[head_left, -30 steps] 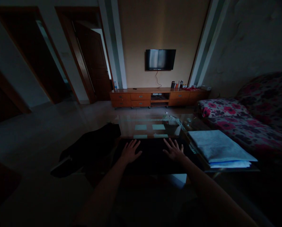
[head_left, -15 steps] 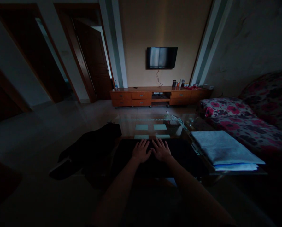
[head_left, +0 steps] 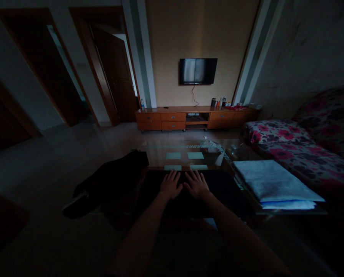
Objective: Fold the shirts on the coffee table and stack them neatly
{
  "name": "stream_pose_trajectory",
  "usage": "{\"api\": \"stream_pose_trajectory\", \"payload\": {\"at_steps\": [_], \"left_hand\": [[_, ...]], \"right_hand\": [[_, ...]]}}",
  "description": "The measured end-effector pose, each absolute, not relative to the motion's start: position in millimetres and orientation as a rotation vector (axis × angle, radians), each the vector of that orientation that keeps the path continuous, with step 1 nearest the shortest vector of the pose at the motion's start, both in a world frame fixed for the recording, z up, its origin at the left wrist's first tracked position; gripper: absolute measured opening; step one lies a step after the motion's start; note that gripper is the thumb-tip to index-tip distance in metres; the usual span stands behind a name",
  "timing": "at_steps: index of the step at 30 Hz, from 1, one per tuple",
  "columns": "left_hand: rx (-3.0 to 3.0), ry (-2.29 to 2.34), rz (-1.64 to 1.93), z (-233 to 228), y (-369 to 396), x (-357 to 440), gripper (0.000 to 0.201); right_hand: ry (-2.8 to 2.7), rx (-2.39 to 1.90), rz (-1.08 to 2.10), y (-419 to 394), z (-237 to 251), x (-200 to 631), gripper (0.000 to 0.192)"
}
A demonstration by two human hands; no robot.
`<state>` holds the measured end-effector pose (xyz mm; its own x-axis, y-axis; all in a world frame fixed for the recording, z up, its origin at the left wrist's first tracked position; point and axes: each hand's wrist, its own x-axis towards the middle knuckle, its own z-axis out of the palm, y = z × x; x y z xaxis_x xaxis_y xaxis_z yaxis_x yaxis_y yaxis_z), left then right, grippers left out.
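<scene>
1. Closest in, two bare forearms reach forward out of deep shadow; the room is so dim that the floor below them and whatever the person sits or stands at cannot be made out.
2. The left hand (head_left: 171, 184) lies flat, palm down, fingers spread and gripping nothing, on a dark, nearly black cloth (head_left: 218, 188) spread over the near end of a low glass-topped coffee table (head_left: 183, 151).
3. The right hand (head_left: 197, 184) lies the same way, open and flat on the cloth, just beside the left, the inner fingers nearly touching.
4. The cloth runs out from under both palms to either side; its edges melt into the darkness, so its full shape is hard to tell.
5. To the left, a second dark garment-like heap (head_left: 108, 181) hangs off the table's corner toward the floor, with a pale strip at its lower end; what it is cannot be told.
6. To the right of the hands, well apart from them, sits a folded pale grey-blue stack of fabric (head_left: 271, 181) on the table's edge.
7. Beyond that, a sofa with a red floral cover (head_left: 293, 148) is cut off by the right border.
8. Small objects on the far glass are too murky to name.
9. Farthest off stand a long orange-brown wooden cabinet (head_left: 195, 118) and a wall-mounted black television (head_left: 198, 71).
</scene>
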<state>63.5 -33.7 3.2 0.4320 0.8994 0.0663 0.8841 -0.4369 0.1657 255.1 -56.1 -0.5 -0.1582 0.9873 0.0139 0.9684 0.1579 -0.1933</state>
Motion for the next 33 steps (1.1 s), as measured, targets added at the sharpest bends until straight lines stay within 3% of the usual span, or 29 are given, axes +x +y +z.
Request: {"api": "stream_pose_trajectory", "payload": {"at_steps": [5,22,33], "left_hand": [[2.513,1.735,0.234,2.0,-31.4,53.3,0.076],[2.487,1.973,0.23,0.9,-17.8,3.0,0.069],[2.386,2.083,0.153,-4.5,-12.1,-18.0,0.076]], "right_hand": [[-2.233,-2.021,0.168,-59.6,1.6,263.9,0.069],[-1.978,-2.261,-0.038,-59.8,-6.8,329.3,0.066],[-1.884,-2.415,-0.059,-65.9,-17.8,380.3,0.078]]}}
